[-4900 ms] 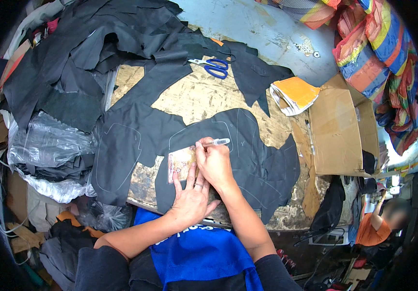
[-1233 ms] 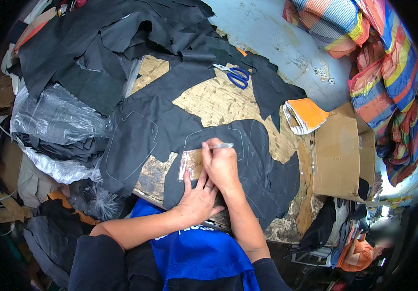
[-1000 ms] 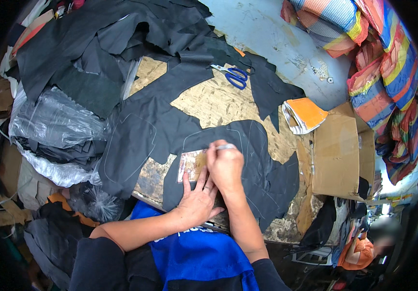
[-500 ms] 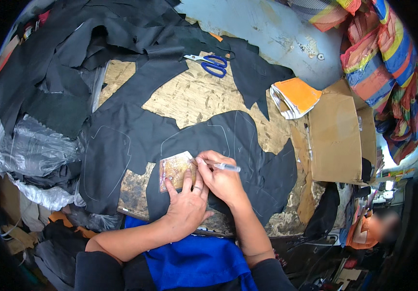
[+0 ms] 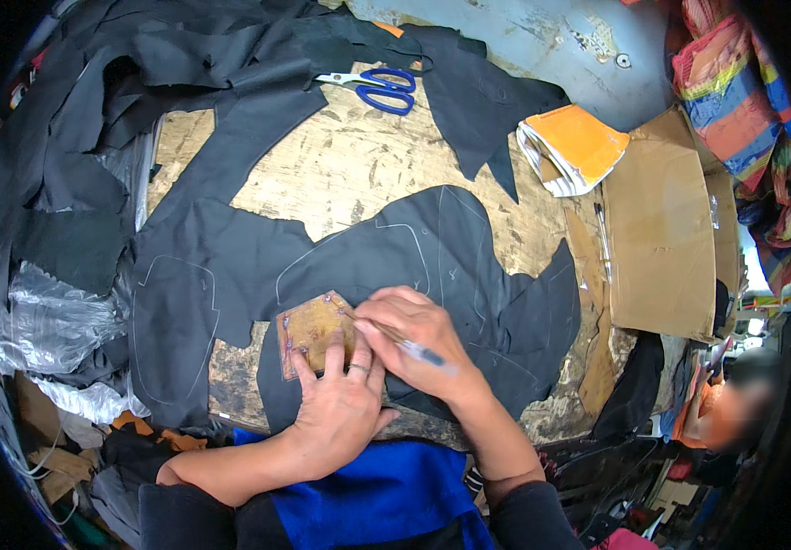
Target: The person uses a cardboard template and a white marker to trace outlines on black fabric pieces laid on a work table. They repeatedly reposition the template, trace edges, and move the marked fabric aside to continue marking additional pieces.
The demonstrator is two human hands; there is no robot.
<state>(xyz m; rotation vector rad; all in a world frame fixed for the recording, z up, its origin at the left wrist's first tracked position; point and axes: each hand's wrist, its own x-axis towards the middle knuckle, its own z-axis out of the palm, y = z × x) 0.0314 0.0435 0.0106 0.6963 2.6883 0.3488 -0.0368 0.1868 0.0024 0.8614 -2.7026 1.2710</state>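
Pen [image 5: 425,355] in right grip [image 5: 427,332], brown panel [image 5: 311,323] under left grip [image 5: 338,399]

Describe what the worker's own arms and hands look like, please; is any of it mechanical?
Nothing mechanical shows: these are a person's bare arms. Dark, plain sleeves end near the elbows, leaving the forearms uncovered. The left hand wears a slim ring on one finger; the right hand shows no jewellery. Neither wears a glove.
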